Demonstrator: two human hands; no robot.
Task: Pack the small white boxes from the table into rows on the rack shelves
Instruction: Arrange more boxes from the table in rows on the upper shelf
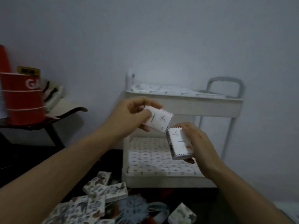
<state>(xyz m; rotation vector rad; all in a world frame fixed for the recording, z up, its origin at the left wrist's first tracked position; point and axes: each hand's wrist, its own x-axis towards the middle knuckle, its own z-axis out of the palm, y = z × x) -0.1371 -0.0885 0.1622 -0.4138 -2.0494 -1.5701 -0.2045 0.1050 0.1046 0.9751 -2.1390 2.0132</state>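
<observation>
carry: left hand (137,113), right hand (199,143) each grip a small white card box (159,121).
next, likely: white plastic rack's (194,105) free row.

Head-worn, forward-down, perhaps near rack (210,106)

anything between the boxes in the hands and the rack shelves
Nothing visible. The left hand holds one box and the right hand another box, both in open air before the rack; its lower shelf already looks full of rows.
</observation>
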